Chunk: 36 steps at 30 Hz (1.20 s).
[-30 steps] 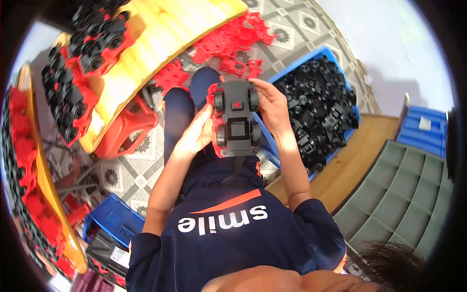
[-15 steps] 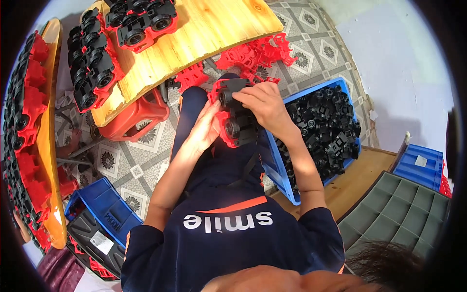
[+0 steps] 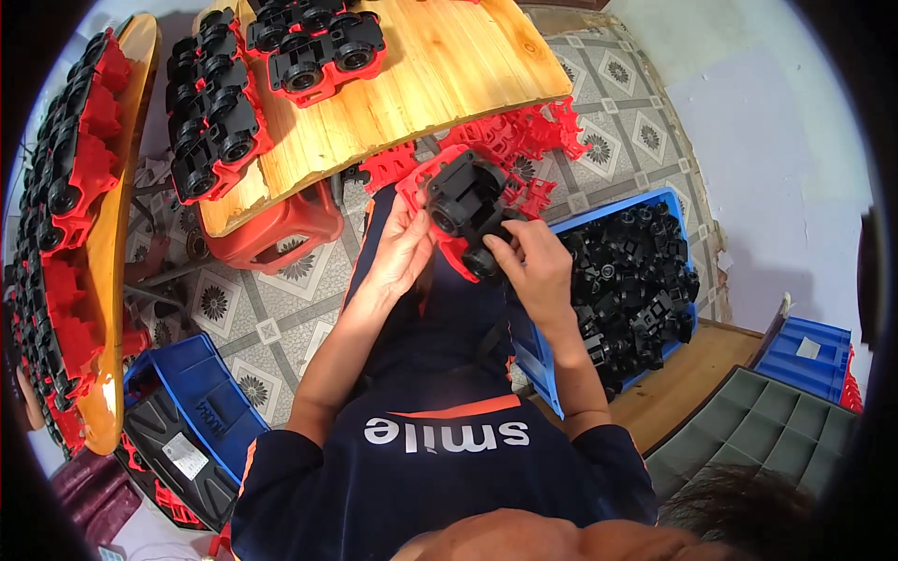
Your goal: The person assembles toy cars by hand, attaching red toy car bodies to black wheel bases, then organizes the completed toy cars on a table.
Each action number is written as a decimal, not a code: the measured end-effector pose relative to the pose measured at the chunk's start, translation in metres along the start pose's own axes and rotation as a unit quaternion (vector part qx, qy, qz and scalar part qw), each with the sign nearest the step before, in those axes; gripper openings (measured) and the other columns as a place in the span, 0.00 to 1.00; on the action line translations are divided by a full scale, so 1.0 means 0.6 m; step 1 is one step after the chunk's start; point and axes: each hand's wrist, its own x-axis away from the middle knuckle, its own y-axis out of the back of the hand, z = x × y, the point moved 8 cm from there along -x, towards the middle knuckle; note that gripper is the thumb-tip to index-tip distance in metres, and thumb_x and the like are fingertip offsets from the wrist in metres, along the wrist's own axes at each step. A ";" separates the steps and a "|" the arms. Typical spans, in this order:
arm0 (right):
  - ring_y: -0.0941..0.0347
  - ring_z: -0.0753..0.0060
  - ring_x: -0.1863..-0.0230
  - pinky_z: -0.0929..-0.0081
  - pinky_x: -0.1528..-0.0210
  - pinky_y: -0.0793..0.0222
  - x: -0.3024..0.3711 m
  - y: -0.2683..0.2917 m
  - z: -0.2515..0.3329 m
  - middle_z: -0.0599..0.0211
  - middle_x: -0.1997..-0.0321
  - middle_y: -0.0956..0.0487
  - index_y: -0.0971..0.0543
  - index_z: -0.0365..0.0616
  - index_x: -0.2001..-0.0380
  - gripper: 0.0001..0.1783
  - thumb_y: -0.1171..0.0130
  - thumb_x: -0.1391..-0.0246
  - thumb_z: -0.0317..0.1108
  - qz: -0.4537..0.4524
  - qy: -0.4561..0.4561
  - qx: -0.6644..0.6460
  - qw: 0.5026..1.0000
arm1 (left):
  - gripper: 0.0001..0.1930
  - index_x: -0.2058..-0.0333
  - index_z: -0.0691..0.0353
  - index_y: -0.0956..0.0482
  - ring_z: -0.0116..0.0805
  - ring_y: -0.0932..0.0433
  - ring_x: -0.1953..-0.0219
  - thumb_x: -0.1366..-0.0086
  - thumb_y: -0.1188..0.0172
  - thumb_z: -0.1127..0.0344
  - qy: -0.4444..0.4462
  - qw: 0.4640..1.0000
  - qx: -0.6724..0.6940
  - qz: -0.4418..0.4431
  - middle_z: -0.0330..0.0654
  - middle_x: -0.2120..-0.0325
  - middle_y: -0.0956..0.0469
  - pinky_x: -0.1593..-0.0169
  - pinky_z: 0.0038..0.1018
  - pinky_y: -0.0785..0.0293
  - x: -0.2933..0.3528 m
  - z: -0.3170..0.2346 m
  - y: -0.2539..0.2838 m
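A red and black toy car chassis, wheels facing up, is held tilted above my lap. My left hand grips its red left side, the fingers partly hidden beneath it. Around the black part at the chassis's lower right, near a wheel, the thumb and fingers of my right hand are closed. Just right of that hand stands a blue crate filled with loose black plastic parts. Several red plastic frames lie in a heap beyond the chassis.
A wooden table at the far side bears rows of similar chassis. More chassis line a wooden board at left. A red stool stands under the table. Blue crates sit lower left; a grey divided tray lies lower right.
The chassis has turned and tilted, showing more of its black underside. My right hand has slid from the upper wheel down to the lower right end. The whole view has shifted slightly.
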 end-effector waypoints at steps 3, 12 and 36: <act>0.30 0.65 0.77 0.68 0.75 0.34 0.005 -0.008 0.005 0.62 0.76 0.28 0.22 0.38 0.66 0.13 0.31 0.52 0.31 -0.015 0.005 0.013 1.000 | 0.34 0.33 0.54 0.47 0.36 0.39 0.33 0.33 0.41 0.64 0.004 0.999 0.016 0.029 0.40 0.34 0.39 0.30 0.39 0.44 0.001 -0.004 -0.023; 0.29 0.63 0.76 0.68 0.75 0.33 0.012 -0.024 0.024 0.62 0.77 0.29 0.23 0.38 0.68 0.13 0.30 0.53 0.32 -0.014 0.032 0.074 0.997 | 0.53 0.29 0.41 0.60 0.41 0.41 0.32 0.45 0.30 0.50 -0.026 0.998 0.046 0.015 0.42 0.32 0.45 0.31 0.42 0.43 0.013 -0.003 -0.021; 0.24 0.76 0.56 0.78 0.52 0.29 -0.243 -0.212 -0.029 0.60 0.57 0.20 0.30 0.32 0.50 0.23 0.35 0.46 0.30 0.145 -0.161 -0.524 0.823 | 0.36 0.32 0.59 0.49 0.42 0.43 0.33 0.29 0.52 0.45 -0.163 0.936 -0.153 -0.272 0.47 0.36 0.41 0.31 0.40 0.51 0.004 -0.193 0.015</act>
